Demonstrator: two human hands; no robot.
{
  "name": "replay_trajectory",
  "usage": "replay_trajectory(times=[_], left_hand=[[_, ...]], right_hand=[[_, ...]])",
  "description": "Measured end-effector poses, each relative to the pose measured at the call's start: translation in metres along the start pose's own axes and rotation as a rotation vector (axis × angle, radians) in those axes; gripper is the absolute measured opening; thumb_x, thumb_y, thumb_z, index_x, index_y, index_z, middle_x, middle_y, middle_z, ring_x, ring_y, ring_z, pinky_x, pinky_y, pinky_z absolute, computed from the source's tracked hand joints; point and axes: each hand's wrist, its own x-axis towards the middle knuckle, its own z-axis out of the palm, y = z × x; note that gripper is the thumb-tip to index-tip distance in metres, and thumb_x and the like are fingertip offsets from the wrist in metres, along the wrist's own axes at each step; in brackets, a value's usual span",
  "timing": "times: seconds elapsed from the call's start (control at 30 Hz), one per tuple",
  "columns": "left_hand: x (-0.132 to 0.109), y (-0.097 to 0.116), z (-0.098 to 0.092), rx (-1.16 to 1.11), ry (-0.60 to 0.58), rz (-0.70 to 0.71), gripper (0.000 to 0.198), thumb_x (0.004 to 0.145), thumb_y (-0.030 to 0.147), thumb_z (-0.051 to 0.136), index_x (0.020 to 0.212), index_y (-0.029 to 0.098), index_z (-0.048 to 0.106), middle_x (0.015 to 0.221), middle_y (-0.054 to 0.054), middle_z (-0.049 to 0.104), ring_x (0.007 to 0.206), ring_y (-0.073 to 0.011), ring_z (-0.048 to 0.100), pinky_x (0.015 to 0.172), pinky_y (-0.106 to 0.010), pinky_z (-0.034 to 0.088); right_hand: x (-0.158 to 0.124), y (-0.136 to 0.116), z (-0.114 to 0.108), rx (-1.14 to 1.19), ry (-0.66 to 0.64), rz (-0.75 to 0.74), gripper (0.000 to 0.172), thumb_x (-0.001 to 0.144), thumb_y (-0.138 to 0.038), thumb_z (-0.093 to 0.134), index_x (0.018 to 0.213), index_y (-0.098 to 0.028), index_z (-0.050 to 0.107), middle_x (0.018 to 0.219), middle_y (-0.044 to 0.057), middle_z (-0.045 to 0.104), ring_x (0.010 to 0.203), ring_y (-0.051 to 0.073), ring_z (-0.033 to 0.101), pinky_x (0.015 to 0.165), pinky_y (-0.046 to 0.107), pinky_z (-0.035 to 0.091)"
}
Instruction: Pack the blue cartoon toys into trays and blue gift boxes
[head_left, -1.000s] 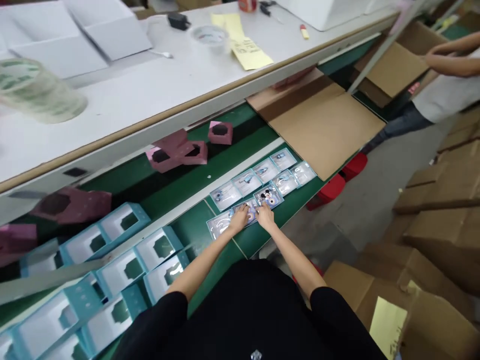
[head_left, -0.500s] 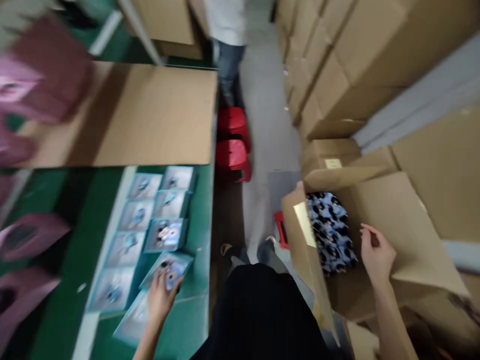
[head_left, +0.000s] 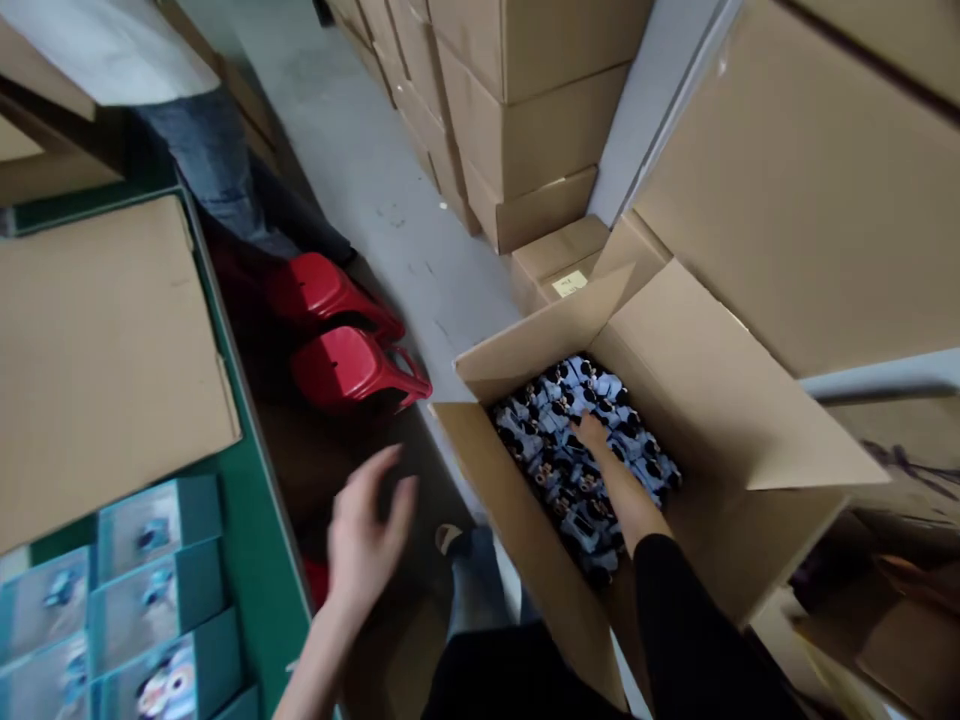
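Right grip (head_left: 592, 435) has dropped from the carton's edge down inside it since a moment ago, and the left grip (head_left: 367, 530) has come up off the cards. Right one sits fingers-down on a tight layer of blue-and-black printed packs (head_left: 577, 470), touching them, though I can't tell if it's actually pinching anything. Left one is wide open, fingers spread, nothing in it, hanging out left of the carton (head_left: 705, 370) over the gap beside the conveyor. Those packs fill the bottom of that open carton, right under the right grip, flaps folded outward. Further left of the left grip, teal boxes with cards (head_left: 157, 590) sit on the green conveyor belt (head_left: 259, 540), a cardboard sheet (head_left: 97, 350) just beyond them. Farther out: two red stools (head_left: 349, 365), a co-worker's jeans (head_left: 206, 160), and stacked cartons (head_left: 525, 110) along the concrete floor (head_left: 367, 170).
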Motion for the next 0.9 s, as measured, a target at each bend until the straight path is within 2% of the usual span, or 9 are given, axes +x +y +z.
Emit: replay_trajectory(times=[0.1, 0.13, 0.2, 0.3, 0.4, 0.53, 0.7, 0.8, 0.9], left_hand=[[0.08, 0.074, 0.097, 0.108, -0.591, 0.402, 0.042, 0.092, 0.037, 0.057, 0.131, 0.023, 0.058, 0.124, -0.011, 0.066, 0.116, -0.0269, 0.061, 0.104, -0.041, 0.046], [0.099, 0.086, 0.134, 0.205, -0.755, 0.458, 0.044, 0.088, 0.036, 0.063, 0.129, 0.02, 0.059, 0.123, -0.012, 0.067, 0.114, -0.0285, 0.063, 0.104, -0.043, 0.045], [0.125, 0.093, 0.206, 0.513, -1.058, 0.403, 0.053, 0.077, 0.033, 0.077, 0.124, 0.014, 0.063, 0.121, -0.016, 0.068, 0.112, -0.0308, 0.064, 0.102, -0.041, 0.046], [0.139, 0.073, 0.287, 0.819, -1.224, 0.239, 0.065, 0.06, 0.028, 0.088, 0.116, 0.002, 0.066, 0.122, -0.024, 0.066, 0.115, -0.0351, 0.062, 0.098, -0.038, 0.047], [0.13, 0.046, 0.324, 0.873, -1.233, 0.194, 0.079, 0.05, 0.023, 0.092, 0.12, 0.003, 0.064, 0.127, -0.027, 0.062, 0.122, -0.0393, 0.057, 0.1, -0.043, 0.046], [0.115, 0.027, 0.327, 0.868, -1.215, 0.21, 0.088, 0.047, 0.014, 0.092, 0.129, 0.013, 0.06, 0.136, -0.026, 0.057, 0.131, -0.0378, 0.05, 0.107, -0.048, 0.04], [0.126, 0.04, 0.297, 0.833, -1.131, 0.246, 0.071, 0.058, 0.028, 0.088, 0.123, 0.011, 0.064, 0.135, -0.026, 0.056, 0.128, -0.0371, 0.052, 0.109, -0.046, 0.036], [0.137, 0.065, 0.249, 0.708, -1.022, 0.271, 0.075, 0.062, 0.049, 0.085, 0.122, 0.009, 0.063, 0.131, -0.025, 0.059, 0.125, -0.0377, 0.054, 0.11, -0.047, 0.034], [0.133, 0.087, 0.166, 0.254, -0.803, 0.217, 0.079, 0.065, 0.064, 0.077, 0.12, 0.01, 0.06, 0.121, -0.021, 0.064, 0.117, -0.0364, 0.059, 0.105, -0.048, 0.04]], right_hand=[[0.025, -0.011, 0.042, 0.125, 0.045, 0.055, 0.052, 0.099, -0.05, 0.045, 0.131, -0.009, 0.046, 0.122, 0.021, 0.061, 0.103, 0.024, 0.065, 0.084, 0.034, 0.051], [0.031, -0.012, 0.052, 0.153, 0.06, 0.063, 0.053, 0.099, -0.05, 0.043, 0.133, -0.01, 0.045, 0.124, 0.021, 0.06, 0.105, 0.025, 0.065, 0.084, 0.034, 0.05], [0.041, -0.013, 0.068, 0.185, 0.07, 0.025, 0.052, 0.099, -0.052, 0.041, 0.136, -0.015, 0.044, 0.126, 0.019, 0.061, 0.107, 0.026, 0.065, 0.085, 0.034, 0.05], [0.06, -0.014, 0.077, 0.188, 0.027, -0.101, 0.052, 0.099, -0.051, 0.041, 0.144, -0.024, 0.039, 0.123, 0.016, 0.064, 0.105, 0.026, 0.066, 0.084, 0.034, 0.049], [0.081, -0.018, 0.077, 0.214, -0.035, -0.161, 0.045, 0.098, -0.042, 0.05, 0.14, -0.027, 0.047, 0.112, 0.015, 0.07, 0.104, 0.026, 0.067, 0.087, 0.037, 0.048], [0.087, -0.02, 0.077, 0.359, -0.031, -0.148, 0.036, 0.093, -0.031, 0.059, 0.129, -0.025, 0.058, 0.11, 0.014, 0.071, 0.106, 0.027, 0.067, 0.093, 0.04, 0.047], [0.047, -0.006, 0.076, 0.662, 0.085, -0.047, 0.036, 0.092, -0.035, 0.055, 0.125, -0.021, 0.06, 0.109, 0.013, 0.071, 0.101, 0.024, 0.067, 0.091, 0.037, 0.049], [0.013, 0.011, 0.064, 0.89, 0.19, 0.006, 0.051, 0.095, -0.054, 0.035, 0.12, -0.017, 0.059, 0.099, 0.012, 0.07, 0.088, 0.022, 0.067, 0.078, 0.033, 0.054], [-0.022, 0.025, 0.037, 1.08, 0.251, -0.013, 0.067, 0.091, -0.066, 0.015, 0.109, -0.018, 0.059, 0.077, 0.007, 0.064, 0.066, 0.02, 0.062, 0.064, 0.033, 0.054]])
